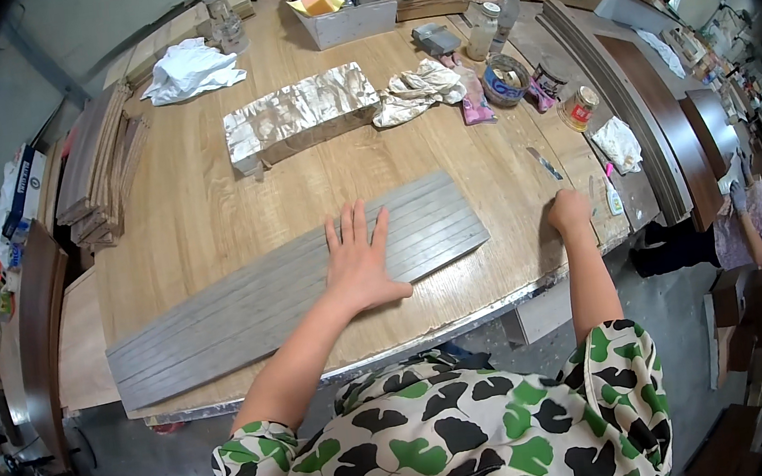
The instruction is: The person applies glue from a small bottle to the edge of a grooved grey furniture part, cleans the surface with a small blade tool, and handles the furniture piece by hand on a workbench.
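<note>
My left hand lies flat on a long grey board with lengthwise lines, its fingers spread. The board rests slantwise along the near side of the wooden worktable, and my palm covers part of its right half. Farther right, my right hand is closed in a loose fist at the tabletop. Whatever its fingers may hold is hidden. Just beyond it lies a small flat blade, apart from the hand. A small white bottle with a pink top is to its right.
A paint-smeared block and a stained rag sit mid-table. Jars, a tape roll and a plastic bottle crowd the far right. Stacked boards stand left. Another person works at the right.
</note>
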A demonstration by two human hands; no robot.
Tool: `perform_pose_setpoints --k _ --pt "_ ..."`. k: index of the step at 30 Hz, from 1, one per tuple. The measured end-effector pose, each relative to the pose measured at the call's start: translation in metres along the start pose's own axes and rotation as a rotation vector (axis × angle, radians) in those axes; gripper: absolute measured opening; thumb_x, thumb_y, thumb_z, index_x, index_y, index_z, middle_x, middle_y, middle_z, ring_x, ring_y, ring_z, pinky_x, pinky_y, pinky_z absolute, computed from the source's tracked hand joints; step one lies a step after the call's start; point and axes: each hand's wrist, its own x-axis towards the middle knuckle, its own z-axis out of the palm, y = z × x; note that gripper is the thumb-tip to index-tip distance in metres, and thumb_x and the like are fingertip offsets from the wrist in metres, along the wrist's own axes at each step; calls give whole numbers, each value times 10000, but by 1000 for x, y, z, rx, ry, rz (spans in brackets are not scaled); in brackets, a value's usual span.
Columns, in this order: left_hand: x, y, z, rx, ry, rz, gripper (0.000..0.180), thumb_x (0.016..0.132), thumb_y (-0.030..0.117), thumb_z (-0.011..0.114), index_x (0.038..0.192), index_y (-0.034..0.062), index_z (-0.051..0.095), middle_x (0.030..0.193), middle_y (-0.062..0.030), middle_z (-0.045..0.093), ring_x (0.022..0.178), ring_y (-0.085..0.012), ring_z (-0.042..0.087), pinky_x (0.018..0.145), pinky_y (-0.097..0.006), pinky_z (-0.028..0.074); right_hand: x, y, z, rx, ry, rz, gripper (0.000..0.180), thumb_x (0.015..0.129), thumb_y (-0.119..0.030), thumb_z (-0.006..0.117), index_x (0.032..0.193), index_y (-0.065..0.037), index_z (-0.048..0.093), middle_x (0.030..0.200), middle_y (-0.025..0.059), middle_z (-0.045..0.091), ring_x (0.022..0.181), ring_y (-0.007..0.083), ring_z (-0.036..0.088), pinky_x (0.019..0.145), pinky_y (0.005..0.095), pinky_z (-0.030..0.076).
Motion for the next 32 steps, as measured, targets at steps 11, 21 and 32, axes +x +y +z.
perform_pose_setpoints --k 11,21,32 --pt "4 17 -1 58 -80 -130 1198 521 453 772 1509 63 216 1514 -321 147 1431 -459 88 1145 -604 23 -11 -60 -47 1038 -21 -637 184 844 -76 671 1013 -3 672 886 178 682 777 277 682 692 332 516" --pt "11 26 -13 129 -173 -211 1289 473 403 842 1523 106 157 1525 -314 107 1438 -463 54 1173 -550 48 32 -127 -47 1012 211 -1220 127 832 -65 638 956 -42 657 818 152 640 789 354 618 698 415 499" --pt "23 36 -11 177 -135 -178 1316 527 637 806 1520 79 149 1538 -312 69 1441 -468 40 1144 -602 56 61 -130 -29 1271 -127 -1159 185 850 -87 640 1020 -30 687 931 177 676 870 334 653 796 380 514"
